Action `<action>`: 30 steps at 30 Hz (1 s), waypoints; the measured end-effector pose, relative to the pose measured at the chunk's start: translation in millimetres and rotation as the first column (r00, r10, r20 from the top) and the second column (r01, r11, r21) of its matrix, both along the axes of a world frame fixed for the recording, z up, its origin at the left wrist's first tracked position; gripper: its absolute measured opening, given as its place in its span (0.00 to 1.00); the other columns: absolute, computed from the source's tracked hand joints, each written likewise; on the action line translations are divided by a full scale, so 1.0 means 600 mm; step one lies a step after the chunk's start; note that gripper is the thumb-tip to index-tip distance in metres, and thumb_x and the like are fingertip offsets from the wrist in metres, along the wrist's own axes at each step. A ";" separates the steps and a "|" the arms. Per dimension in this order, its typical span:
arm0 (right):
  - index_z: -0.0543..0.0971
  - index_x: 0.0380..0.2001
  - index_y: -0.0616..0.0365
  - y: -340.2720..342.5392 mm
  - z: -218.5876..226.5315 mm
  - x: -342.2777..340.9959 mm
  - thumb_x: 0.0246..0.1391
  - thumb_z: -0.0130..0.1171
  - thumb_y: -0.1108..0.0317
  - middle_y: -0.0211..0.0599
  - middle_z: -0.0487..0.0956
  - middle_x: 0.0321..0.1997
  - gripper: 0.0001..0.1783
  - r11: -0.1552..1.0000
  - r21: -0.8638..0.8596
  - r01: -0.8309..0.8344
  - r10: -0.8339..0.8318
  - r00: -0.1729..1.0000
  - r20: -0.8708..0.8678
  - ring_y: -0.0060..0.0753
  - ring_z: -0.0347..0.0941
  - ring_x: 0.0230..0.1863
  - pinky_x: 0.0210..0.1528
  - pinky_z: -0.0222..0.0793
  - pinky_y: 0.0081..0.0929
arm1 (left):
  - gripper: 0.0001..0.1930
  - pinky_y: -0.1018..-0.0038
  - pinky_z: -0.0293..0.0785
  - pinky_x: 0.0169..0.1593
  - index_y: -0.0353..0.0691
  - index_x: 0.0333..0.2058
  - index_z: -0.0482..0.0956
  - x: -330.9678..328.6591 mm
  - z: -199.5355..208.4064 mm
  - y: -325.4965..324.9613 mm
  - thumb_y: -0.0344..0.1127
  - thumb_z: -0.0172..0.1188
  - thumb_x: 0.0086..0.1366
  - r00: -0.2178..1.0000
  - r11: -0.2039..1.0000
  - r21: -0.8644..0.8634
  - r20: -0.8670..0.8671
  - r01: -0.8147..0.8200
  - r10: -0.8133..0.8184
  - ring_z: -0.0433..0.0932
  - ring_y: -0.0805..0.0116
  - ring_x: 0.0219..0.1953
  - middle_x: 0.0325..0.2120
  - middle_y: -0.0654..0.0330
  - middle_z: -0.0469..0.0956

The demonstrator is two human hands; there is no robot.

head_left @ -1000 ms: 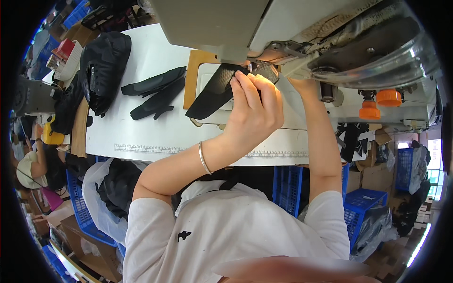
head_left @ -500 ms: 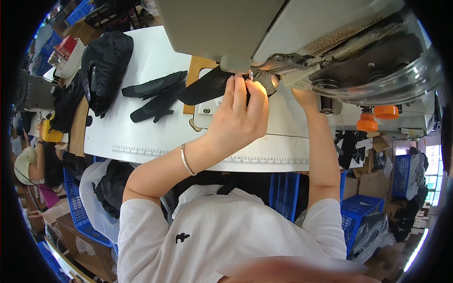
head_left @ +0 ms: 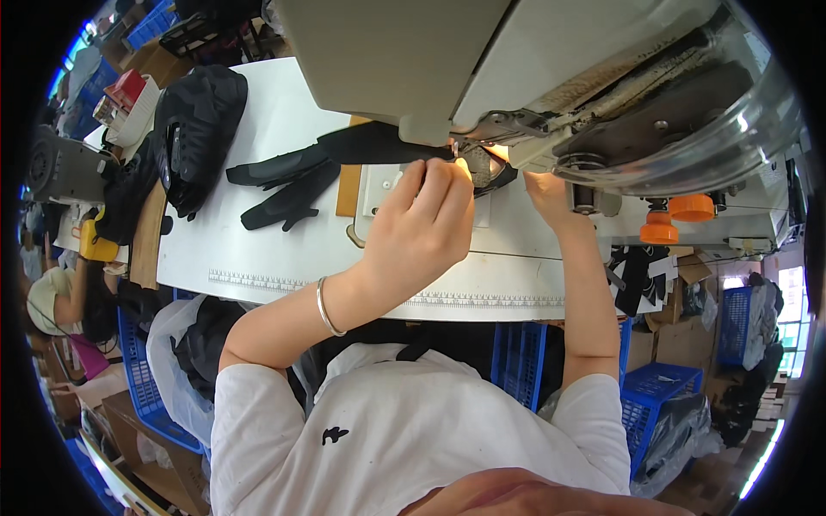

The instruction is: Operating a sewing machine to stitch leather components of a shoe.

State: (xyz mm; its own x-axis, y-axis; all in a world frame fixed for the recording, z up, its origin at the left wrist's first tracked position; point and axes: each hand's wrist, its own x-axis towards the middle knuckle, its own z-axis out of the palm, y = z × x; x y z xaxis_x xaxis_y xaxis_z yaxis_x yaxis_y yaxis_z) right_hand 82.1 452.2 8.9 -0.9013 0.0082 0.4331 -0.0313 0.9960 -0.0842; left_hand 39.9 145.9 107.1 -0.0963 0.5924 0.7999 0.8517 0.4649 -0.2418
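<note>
A long black fabric piece lies across the bed of a sewing machine, its right part under the lit needle area. My left hand is closed with the fingertips pinching the front edge of this piece just left of the needle. A greyish, lit patch of the work shows beyond those fingers. My right hand is curled beside the piece's right end, partly covered by the machine head; what its fingers hold cannot be made out. Two more dark cut pieces rest on the white table to the left.
A ruler strip runs along the front edge of the white table. A bulky black item sits at the left. Orange knobs hang below the machine arm at right. Blue crates stand below, and another person works at far left.
The black piece has turned, its left end swinging up and away from me. My left hand has shifted slightly left and nearer. My right hand shows more beside the needle area.
</note>
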 end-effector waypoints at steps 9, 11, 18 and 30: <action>0.82 0.34 0.61 -0.082 0.058 -0.003 0.41 0.67 0.72 0.47 0.81 0.36 0.13 0.958 -0.239 -0.157 0.122 0.980 -0.155 0.58 0.77 0.39 0.42 0.73 0.47 | 0.12 0.70 0.83 0.42 0.29 0.31 0.81 -0.015 -0.009 -0.013 0.23 0.66 0.44 0.999 0.998 -0.043 -0.024 -0.037 0.036 0.80 0.57 0.41 0.36 0.52 0.75; 0.82 0.35 0.61 -0.082 0.047 -0.003 0.42 0.66 0.71 0.47 0.81 0.37 0.13 0.945 -0.292 -0.148 0.112 0.984 -0.138 0.58 0.77 0.41 0.44 0.73 0.47 | 0.14 0.68 0.83 0.49 0.25 0.34 0.82 -0.021 -0.006 -0.016 0.26 0.64 0.47 1.000 0.997 -0.080 0.024 0.011 -0.010 0.80 0.57 0.41 0.35 0.51 0.76; 0.80 0.37 0.63 -0.085 0.025 0.016 0.42 0.64 0.71 0.47 0.80 0.41 0.15 0.910 -0.405 -0.085 0.030 0.990 -0.138 0.58 0.76 0.45 0.52 0.73 0.47 | 0.16 0.69 0.82 0.46 0.26 0.40 0.83 -0.040 0.016 -0.028 0.27 0.63 0.50 0.994 0.989 -0.098 0.007 0.108 -0.108 0.80 0.59 0.42 0.37 0.54 0.76; 0.76 0.45 0.59 -0.160 0.122 0.022 0.55 0.71 0.59 0.41 0.82 0.33 0.21 0.909 -0.408 -0.088 0.004 0.979 -0.203 0.52 0.78 0.36 0.43 0.74 0.42 | 0.20 0.65 0.80 0.51 0.31 0.45 0.81 -0.034 0.023 -0.025 0.25 0.63 0.49 0.999 0.986 -0.160 0.002 0.051 -0.051 0.80 0.59 0.44 0.37 0.55 0.75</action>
State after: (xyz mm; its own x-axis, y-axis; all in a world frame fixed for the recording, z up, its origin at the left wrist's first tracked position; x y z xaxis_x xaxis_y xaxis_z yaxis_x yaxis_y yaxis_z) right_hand 95.2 356.5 82.3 -0.8040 0.1850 0.5651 -0.1336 0.8698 -0.4749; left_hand 19.7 130.7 120.8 -0.0608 0.7170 0.6944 0.8728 0.3757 -0.3116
